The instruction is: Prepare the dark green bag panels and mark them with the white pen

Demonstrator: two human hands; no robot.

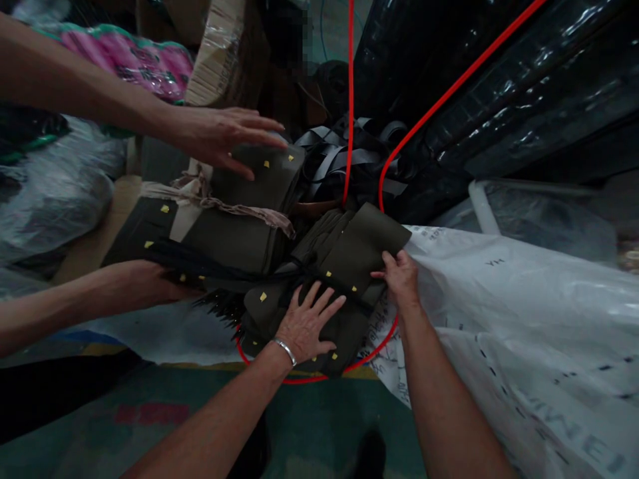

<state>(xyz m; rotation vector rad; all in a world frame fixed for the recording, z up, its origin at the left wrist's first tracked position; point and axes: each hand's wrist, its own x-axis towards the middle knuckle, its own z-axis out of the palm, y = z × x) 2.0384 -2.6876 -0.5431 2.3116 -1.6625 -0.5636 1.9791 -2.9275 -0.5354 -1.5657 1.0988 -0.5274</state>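
Note:
My left hand [307, 324], with a silver bracelet at the wrist, lies with fingers spread on a stack of dark olive pieces [367, 243] marked with small yellow tags. At the right edge of that stack is my right hand [399, 274], its thumb and fingers around the edge of the top piece. Black cord runs across the stack. To the left, a second olive bundle [229, 239] is tied with a pale cloth strip [224, 205]. Another person's hand [219, 136] hovers over this bundle, and their other hand [150, 283] is under its lower left edge.
A red cord [351, 100] loops down around the stack. Dark ribbons [329, 156] lie behind it. White printed sheeting [524, 293] spreads at the right, below black wrapped rolls [524, 86]. A cardboard box [219, 53] and plastic-wrapped goods [60, 186] are at the left.

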